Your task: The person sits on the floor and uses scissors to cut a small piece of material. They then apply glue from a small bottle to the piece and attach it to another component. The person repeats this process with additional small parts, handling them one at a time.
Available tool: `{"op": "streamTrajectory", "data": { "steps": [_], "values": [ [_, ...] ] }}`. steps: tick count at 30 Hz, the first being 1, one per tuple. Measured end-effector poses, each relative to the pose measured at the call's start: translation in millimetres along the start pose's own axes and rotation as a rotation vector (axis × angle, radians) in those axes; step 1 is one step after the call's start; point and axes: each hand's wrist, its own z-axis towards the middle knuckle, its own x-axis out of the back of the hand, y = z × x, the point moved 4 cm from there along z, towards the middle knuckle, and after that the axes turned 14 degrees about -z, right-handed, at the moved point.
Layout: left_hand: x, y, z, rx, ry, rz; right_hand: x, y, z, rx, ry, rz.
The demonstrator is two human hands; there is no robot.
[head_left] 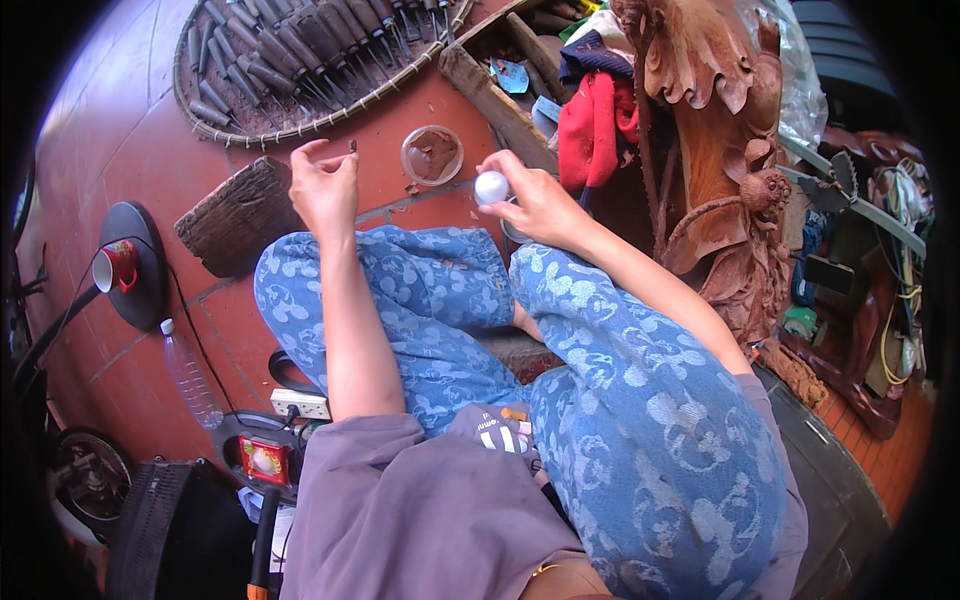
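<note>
My left hand (325,195) is raised over the tiled floor with its fingers curled. A small dark brown piece (352,146) shows at its fingertips, too small to name. My right hand (540,203) is closed round a small white bottle (492,187), whose rounded white end faces up; the fingers hide much of it. Between the hands, on the floor, stands a clear round plastic tub (432,155) with brown powder in it. Close to my left wrist lies a rough wooden block (240,215).
A round woven tray (320,135) of chisels lies ahead, beside a wooden box (500,95) with a red cloth (590,130). A large carved wood piece (720,190) rises at the right. On the left are a red cup (116,267), a plastic bottle (190,375) and a power strip (302,405).
</note>
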Motion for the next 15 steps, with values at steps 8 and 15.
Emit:
{"op": "streamTrajectory", "data": {
  "steps": [8,15],
  "values": [
    [-17.3,-9.1,-6.7,-0.091,-0.062,0.504,-28.8,23.1,34.2,0.071,0.277,-0.17],
    [-57.9,9.3,-44.9,-0.309,-0.466,0.229,-38.2,48.1,12.8,0.062,0.305,-0.293]
  ]
}}
